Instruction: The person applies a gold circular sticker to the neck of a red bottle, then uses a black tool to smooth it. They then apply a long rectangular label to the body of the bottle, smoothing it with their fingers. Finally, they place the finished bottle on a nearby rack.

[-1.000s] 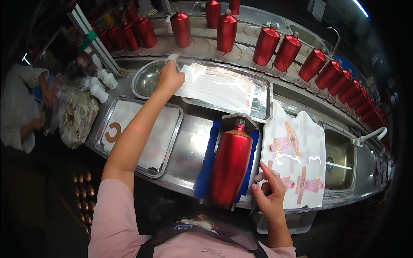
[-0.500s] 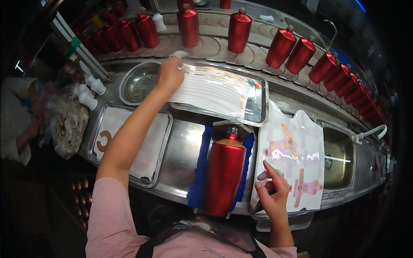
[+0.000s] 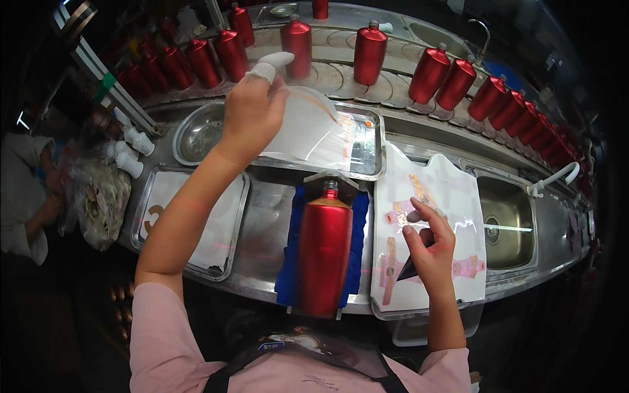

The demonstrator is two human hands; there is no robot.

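My left hand (image 3: 255,118), with white finger cots on some fingertips, pinches the left end of a glossy translucent sheet (image 3: 304,134). That sheet curls up from a metal tray (image 3: 368,141). My right hand (image 3: 432,249) hovers over a white board (image 3: 462,288) bearing pink-and-gold decals (image 3: 466,267). Its thumb and index finger are stretched out, while the other fingers curl around a dark, pointed flat piece (image 3: 407,269), perhaps a scraper. Between my arms a red metallic bottle (image 3: 324,252) lies on a blue-padded cradle (image 3: 291,262), neck pointing away from me.
Red bottles (image 3: 371,56) stand along a conveyor (image 3: 327,75) at the back. A metal bowl (image 3: 196,134) and a second tray (image 3: 239,229) are on the left, near a plastic bag (image 3: 101,203). A sink (image 3: 501,226) with a white faucet (image 3: 557,180) is right. Another person's hand (image 3: 49,209) shows far left.
My left hand has risen, and the sheet's end now curls upward with it. My right hand has moved farther over the decals, carrying the dark piece. The whole view has shifted slightly.
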